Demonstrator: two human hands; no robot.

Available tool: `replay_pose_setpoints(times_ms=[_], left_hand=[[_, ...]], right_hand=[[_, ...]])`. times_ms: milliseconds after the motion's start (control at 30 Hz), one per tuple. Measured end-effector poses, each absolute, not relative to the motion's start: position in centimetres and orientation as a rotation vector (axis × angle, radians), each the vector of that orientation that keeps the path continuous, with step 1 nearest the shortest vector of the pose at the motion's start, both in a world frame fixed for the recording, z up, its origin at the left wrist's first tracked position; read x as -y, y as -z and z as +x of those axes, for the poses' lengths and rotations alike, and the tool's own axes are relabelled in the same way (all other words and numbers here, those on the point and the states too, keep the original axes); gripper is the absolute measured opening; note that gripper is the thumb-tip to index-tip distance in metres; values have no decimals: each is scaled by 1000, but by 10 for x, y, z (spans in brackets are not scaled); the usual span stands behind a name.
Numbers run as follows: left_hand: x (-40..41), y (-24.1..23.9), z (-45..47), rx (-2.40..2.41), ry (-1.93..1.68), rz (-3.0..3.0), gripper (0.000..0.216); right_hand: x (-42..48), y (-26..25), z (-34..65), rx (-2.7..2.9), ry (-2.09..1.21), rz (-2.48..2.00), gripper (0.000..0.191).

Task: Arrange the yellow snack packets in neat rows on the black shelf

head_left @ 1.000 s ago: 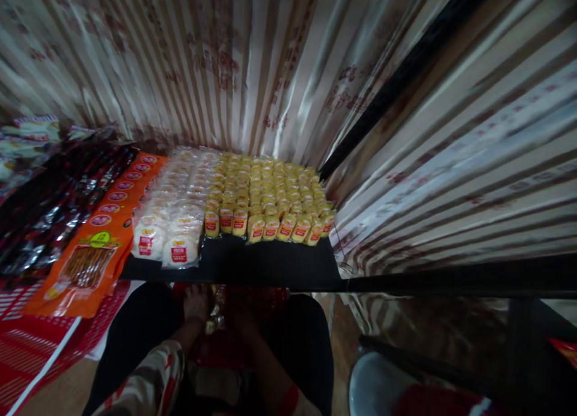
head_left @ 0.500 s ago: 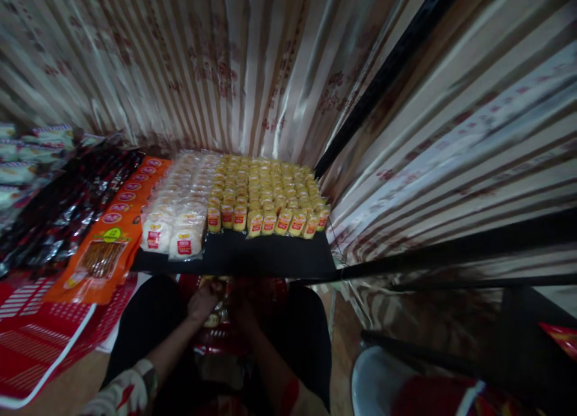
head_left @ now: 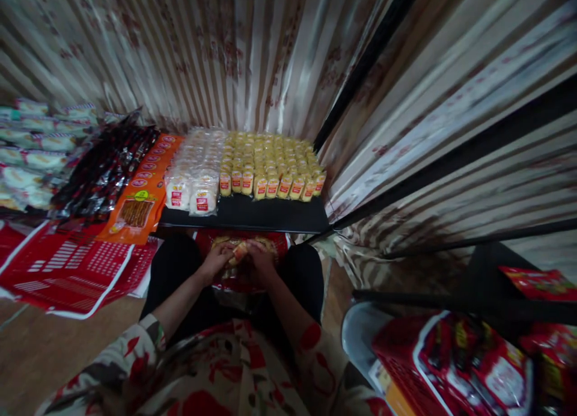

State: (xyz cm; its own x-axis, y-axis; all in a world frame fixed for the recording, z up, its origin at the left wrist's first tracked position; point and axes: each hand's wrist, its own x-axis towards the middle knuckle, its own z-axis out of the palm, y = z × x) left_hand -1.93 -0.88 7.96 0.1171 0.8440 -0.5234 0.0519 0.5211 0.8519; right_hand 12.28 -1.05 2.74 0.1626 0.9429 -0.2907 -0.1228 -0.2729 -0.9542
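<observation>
Between my knees is a red basket point(head_left: 283, 243) with small yellow wrapped snack packs point(head_left: 229, 272) inside. Over it, my left hand point(head_left: 217, 262) and my right hand point(head_left: 260, 257) come together around one small snack pack point(head_left: 240, 251) with an orange label. The fingers of both hands are closed on its two sides; dim light hides the fingertips. Beyond them, on a black shelf point(head_left: 252, 214), stand tight rows of similar yellow snack packs point(head_left: 270, 163). White round packaged snacks point(head_left: 192, 193) sit left of these rows.
An orange snack bag point(head_left: 142, 199), dark shiny packets point(head_left: 108, 169) and white packets point(head_left: 40, 142) lie further left on the shelf. A red basket point(head_left: 67, 266) stands at lower left. Red packages fill another basket point(head_left: 396, 350) at right. Black poles point(head_left: 433, 163) cross before the curtain.
My hands have come up out of the basket's contents and closer together, with a snack pack now showing between them. The view has shifted, bringing more of the right-hand basket in.
</observation>
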Motion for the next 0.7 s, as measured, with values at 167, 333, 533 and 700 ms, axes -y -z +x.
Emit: replay_pose_setpoints(times_ms=[167,333,533,700], left_hand=[[14,-93,-25,-1302,-685,978,40],[12,-109,-21,-1224,-687,1057,37],[-6,-124,-12,-1182,-827,1120,31],[-34,-130,-1,-1226,-971,1245,23]], right_hand=[[3,-56,123,786,-1422,-1388,38],[1,-75,126,878,-1347,-1354,39],[-5,-99,133,954,-1219,-1311,39],[-24,-111,136,1103,-1133,-1271,30]])
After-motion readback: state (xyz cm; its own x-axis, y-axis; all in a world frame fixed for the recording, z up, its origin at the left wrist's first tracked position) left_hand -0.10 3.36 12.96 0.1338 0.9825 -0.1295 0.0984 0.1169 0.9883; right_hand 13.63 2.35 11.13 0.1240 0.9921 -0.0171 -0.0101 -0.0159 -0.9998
